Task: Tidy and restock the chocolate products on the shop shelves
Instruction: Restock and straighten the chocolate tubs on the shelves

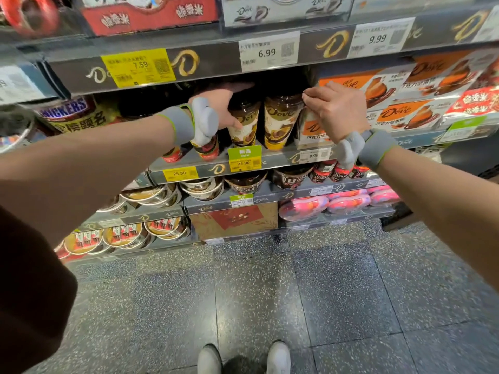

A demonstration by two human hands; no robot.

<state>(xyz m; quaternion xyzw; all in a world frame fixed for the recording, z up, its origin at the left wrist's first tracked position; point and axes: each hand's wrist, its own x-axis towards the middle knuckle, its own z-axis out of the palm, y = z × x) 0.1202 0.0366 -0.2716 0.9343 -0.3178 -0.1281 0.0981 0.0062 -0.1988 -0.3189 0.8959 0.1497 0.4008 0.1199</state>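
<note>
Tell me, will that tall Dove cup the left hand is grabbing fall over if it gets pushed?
Probably, yes. The Dove cup looks tall and narrower at its bottom than its top, so a push up high may tip it. The left hand wraps it near the lid, which likely helps steady it. Its glossy sides look smooth, maybe slippery. The second cup standing close beside might stop a sideways fall.

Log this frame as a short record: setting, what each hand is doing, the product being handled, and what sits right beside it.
setting: shop shelves of chocolate, seen from above
left hand: wrapped around the left Dove cup, thumb in front
right hand: fingertips curled at the lid edge of the right Dove cup; grip unclear
beside: orange-and-white box right of the cups
shelf edge: price tag reading 25.90
wrists: grey bands
</note>
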